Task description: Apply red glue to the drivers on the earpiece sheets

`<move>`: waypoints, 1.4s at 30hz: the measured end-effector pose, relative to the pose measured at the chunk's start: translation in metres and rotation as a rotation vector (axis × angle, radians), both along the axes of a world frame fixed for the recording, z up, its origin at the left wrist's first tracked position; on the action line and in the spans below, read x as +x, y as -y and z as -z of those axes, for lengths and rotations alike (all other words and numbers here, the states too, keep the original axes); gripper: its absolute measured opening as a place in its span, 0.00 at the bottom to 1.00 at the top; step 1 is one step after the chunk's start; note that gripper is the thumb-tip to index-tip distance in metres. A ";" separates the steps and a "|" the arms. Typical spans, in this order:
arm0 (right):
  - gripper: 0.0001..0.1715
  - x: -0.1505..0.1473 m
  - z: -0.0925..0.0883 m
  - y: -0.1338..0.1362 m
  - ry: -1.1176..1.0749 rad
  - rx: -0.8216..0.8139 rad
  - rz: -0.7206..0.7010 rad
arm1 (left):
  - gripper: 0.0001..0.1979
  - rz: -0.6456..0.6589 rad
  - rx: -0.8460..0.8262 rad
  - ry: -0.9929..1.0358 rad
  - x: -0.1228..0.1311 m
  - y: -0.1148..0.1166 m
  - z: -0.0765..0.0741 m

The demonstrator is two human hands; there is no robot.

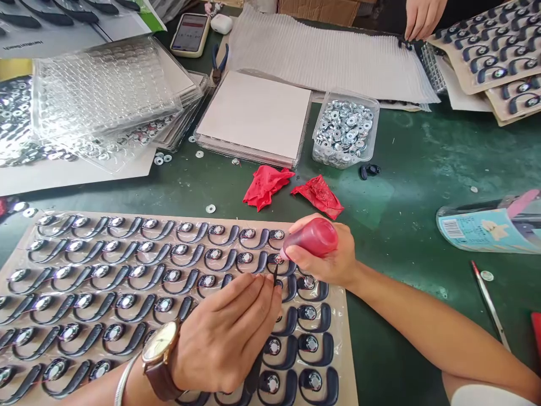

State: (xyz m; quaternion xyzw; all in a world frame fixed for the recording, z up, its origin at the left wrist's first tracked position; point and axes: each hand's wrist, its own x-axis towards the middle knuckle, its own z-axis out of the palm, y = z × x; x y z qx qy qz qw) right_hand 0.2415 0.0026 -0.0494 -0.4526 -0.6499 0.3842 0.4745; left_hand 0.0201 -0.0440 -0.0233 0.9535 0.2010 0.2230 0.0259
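Note:
My left hand (230,332), with a watch on its wrist, is closed on a thin dark tool (276,273), probably tweezers, its tip at one piece near the top right of the board. My right hand (333,256) grips a red squeeze bottle (315,237), tilted with its nozzle end toward the same piece. Under both hands lies a cardboard sheet (347,349) bearing rows of dark curved pieces (324,317) with round metallic discs (310,312). My left hand hides some of the middle pieces.
Beyond the board are red cloths (268,185), a clear tub of metal washers (345,127) and stacked trays with white card (256,113). Plastic trays (105,90) stand back left. A labelled container (486,228) and a pen-like tool (490,304) lie right. Another person's hand (424,17) is at the back.

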 end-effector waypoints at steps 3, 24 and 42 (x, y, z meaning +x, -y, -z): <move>0.09 0.000 0.000 0.000 0.029 0.010 0.012 | 0.19 -0.002 0.005 0.000 0.001 -0.001 -0.003; 0.09 -0.001 -0.005 -0.002 0.021 0.001 0.103 | 0.17 -0.064 -0.056 0.023 0.001 0.000 0.000; 0.18 0.005 -0.011 -0.003 0.172 -0.029 0.142 | 0.17 -0.079 -0.332 0.119 -0.003 -0.022 -0.012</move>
